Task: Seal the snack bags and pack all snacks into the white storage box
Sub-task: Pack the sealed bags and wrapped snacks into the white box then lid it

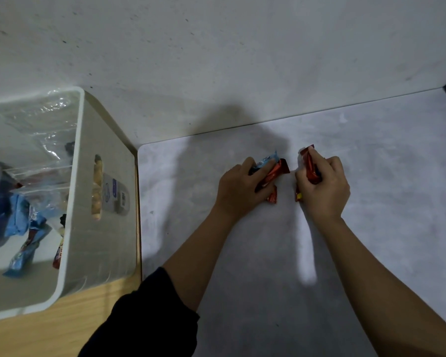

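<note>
A pale grey, marbled worktop spreads beneath both hands and runs on to their right; its rounded corner lies just to the left of the left forearm. Beyond the hands rises a rough grey wall.

Well to the left of the hands stands the white storage box, open at the top, on a separate wooden surface that butts against the worktop's left edge. Inside the box lie clear plastic bags, several blue snack packets, a red-wrapped piece against the near wall and a dark blue container at the far left edge of view. A label and a slot showing pale snacks sit on the box's side that faces the hands.

A black sleeve covers the left upper forearm; the right forearm is bare.

The left hand is clenched over a bundle of small wrapped snacks: red wrappers stick out past the fingers, with another red end showing below the palm. A blue wrapper lies against the far side of the same grasp.

The right hand, just beside the left and not touching it, grips a red snack bar whose crimped end points away from the person, with a further red and yellow end peeping out under the thumb side.
</note>
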A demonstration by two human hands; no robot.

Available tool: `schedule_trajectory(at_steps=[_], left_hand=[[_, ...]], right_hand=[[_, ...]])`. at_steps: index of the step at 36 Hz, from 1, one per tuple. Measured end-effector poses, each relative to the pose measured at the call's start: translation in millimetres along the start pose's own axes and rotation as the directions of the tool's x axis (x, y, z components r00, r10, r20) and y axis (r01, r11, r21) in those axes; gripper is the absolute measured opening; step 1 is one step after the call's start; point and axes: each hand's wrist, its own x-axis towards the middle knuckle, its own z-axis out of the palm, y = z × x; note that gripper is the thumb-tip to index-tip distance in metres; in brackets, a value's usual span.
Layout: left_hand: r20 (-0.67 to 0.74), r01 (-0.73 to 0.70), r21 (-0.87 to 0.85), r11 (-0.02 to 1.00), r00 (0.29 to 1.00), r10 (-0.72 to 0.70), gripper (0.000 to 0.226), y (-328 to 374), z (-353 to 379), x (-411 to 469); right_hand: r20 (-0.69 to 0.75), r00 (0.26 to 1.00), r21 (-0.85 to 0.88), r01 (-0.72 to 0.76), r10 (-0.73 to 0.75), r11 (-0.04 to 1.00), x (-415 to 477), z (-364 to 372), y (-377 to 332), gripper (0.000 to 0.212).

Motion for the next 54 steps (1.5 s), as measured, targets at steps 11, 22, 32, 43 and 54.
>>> schedule_trajectory(at_steps=[11, 22, 32, 43, 54], left_hand=[[0.008, 0.209, -0.146, 0.967, 0.978, -0.210, 0.042, 5.6, -6.8, 5.5], [-0.084, 0.394, -0.250, 0.884, 0.901, -0.425, 0.034, 5.1, -23.2, -0.4], [-0.096, 0.458, -0.300, 0.837, 0.858, -0.504, 0.039, -2.9, -47.7, -4.8], [-0.164, 0.420, -0.328, 0.846, 0.857, -0.489, 0.038, -5.1, -88.4, 3.5], [-0.363, 0.376, -0.289, 0.880, 0.808, -0.464, 0.037, 2.5, -194.2, 34.7]], right_hand=[[0.000, 1.000, 0.016, 0.006, -0.006, 1.000, -3.0, -6.9, 2.5, 0.033], [0.014, 1.000, 0.057, 0.007, -0.008, 0.998, -3.6, -9.8, -4.8, 0.039], [0.028, 0.994, 0.032, 0.100, -0.101, 0.994, -13.6, -0.4, -23.4, 0.041], [0.059, 0.977, 0.048, 0.204, -0.207, 0.978, -19.4, -2.2, -60.0, 0.042], [-0.040, 0.962, 0.166, 0.274, -0.271, 0.947, -9.0, -33.2, -163.7, 0.045]])
